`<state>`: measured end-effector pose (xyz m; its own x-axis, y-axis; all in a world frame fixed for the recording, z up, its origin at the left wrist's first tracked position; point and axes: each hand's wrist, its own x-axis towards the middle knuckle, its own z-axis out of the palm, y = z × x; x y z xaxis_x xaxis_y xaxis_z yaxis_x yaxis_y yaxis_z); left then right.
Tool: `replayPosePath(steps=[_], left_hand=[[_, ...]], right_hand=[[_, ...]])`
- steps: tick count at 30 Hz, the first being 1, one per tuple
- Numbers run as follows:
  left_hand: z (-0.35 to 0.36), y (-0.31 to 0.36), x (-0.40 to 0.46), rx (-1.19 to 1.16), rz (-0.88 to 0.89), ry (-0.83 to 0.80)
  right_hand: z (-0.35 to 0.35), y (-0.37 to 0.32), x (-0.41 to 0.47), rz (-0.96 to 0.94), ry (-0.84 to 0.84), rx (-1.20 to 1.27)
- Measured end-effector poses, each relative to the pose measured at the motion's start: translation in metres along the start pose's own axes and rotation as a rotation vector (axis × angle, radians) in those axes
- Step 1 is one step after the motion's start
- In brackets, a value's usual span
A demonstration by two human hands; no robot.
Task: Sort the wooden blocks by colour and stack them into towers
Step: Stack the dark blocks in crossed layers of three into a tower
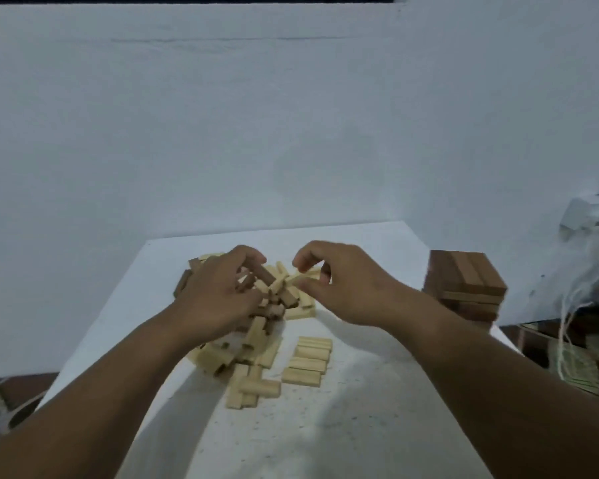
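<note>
Two hands over one block pile (256, 326) — left hand (218, 299) curled among blocks, grip unclear; right hand (343, 288) pinching one pale block (296, 277); one dark tower (464, 288); a row of four pale blocks (308, 361)

Two bare forearms in view, left hand (218, 299) and right hand (346, 285) both ungloved, no sleeves visible up to frame edge, fingers plain, short nails, wrists bare.

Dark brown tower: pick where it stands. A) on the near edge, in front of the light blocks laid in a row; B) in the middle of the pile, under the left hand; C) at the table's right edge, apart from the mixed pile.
C: the dark brown tower stands alone at the right edge of the table, with bare tabletop between it and the mixed pile.
</note>
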<state>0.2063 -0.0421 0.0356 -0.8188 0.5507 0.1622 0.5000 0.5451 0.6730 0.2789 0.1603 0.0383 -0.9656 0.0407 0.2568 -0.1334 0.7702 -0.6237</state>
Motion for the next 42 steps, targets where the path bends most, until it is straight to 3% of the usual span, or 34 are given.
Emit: replayPosePath(steps=[7, 17, 20, 22, 25, 29, 32, 34, 38, 40, 42], left_hand=[[0.008, -0.069, 0.005, 0.353, 0.044, -0.077], [0.025, -0.078, 0.028, 0.435, 0.189, -0.058], [0.025, -0.078, 0.028, 0.432, 0.192, -0.067], [0.026, -0.082, 0.026, 0.300, 0.159, -0.025], [0.021, -0.082, 0.019, -0.007, 0.058, 0.074], [0.006, -0.082, 0.013, -0.099, -0.094, 0.193], [0.000, -0.086, 0.006, -0.216, -0.224, 0.269], [-0.001, -0.087, 0.000, -0.282, -0.280, 0.312], [-0.002, -0.084, -0.011, -0.343, -0.329, 0.356], [-0.001, -0.082, -0.016, -0.369, -0.343, 0.360], [0.001, -0.079, -0.022, -0.390, -0.346, 0.371]], right_hand=[[0.078, 0.028, 0.032, 0.110, -0.149, -0.184], [0.089, 0.030, 0.052, 0.109, -0.214, -0.363], [0.081, 0.024, 0.054, 0.166, -0.146, -0.187], [0.071, 0.016, 0.055, 0.207, -0.071, -0.005], [0.061, 0.007, 0.054, 0.211, 0.074, 0.279], [0.065, 0.002, 0.059, 0.271, 0.318, 0.667], [0.069, -0.005, 0.066, 0.408, 0.401, 0.866], [0.074, -0.004, 0.069, 0.438, 0.355, 0.664], [0.094, 0.007, 0.069, 0.220, 0.016, -0.157], [0.104, 0.010, 0.070, 0.192, -0.093, -0.411], [0.111, 0.010, 0.071, 0.179, -0.085, -0.519]])
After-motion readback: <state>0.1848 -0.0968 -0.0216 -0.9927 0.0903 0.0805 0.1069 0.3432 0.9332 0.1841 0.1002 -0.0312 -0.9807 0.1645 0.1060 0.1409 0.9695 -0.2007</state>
